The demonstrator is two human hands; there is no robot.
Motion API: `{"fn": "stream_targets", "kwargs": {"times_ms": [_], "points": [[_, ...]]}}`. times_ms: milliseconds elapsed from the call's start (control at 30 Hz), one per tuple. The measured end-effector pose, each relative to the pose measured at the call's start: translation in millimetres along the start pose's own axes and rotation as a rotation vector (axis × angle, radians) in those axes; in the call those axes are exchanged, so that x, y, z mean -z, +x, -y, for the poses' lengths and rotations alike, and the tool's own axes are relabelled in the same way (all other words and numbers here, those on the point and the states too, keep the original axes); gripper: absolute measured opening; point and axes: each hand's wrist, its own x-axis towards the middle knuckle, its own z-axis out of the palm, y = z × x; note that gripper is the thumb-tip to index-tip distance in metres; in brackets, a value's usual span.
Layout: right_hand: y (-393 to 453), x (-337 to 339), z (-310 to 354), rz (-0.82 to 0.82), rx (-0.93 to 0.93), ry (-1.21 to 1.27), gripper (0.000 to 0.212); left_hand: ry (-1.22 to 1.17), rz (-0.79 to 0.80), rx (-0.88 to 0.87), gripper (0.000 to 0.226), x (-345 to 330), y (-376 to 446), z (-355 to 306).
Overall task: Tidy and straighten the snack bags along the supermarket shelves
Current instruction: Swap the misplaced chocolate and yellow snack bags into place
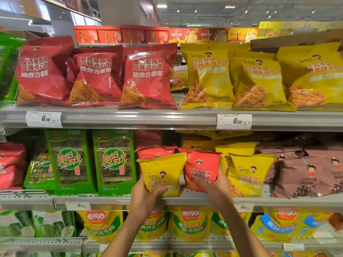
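Observation:
On the middle shelf (194, 201) my left hand (143, 198) grips the bottom of a small yellow snack bag (163, 171), held upright at the shelf's front edge. My right hand (216, 190) grips the lower part of a small red snack bag (201, 168) right beside it. Behind the yellow one stands another red bag (154, 152). To the right of my hands, yellow bags (248, 173) of the same kind stand in a row.
The upper shelf (148, 117) carries large red bags (148, 76) on the left and large yellow bags (209, 75) on the right. Green seaweed packs (113, 162) stand left of my hands, brown bags (304, 169) to the right. Corn snack bags (189, 223) fill the shelf below.

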Motion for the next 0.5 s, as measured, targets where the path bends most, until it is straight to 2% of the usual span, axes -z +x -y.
{"fn": "stream_targets", "kwargs": {"times_ms": [100, 233, 333, 500], "points": [[-9, 4, 4, -0.035, 0.048, 0.029, 0.049, -0.015, -0.034, 0.027, 0.039, 1, 0, 0], [-22, 18, 9, -0.118, 0.037, 0.118, 0.049, -0.054, -0.06, 0.051, 0.038, 3, 1, -3], [-29, 40, 7, -0.097, 0.015, 0.174, 0.046, -0.063, -0.043, 0.029, 0.037, -3, 3, -9], [-50, 83, -3, -0.137, -0.019, 0.258, 0.058, -0.049, 0.069, -0.073, 0.036, -41, 10, -31]]}}
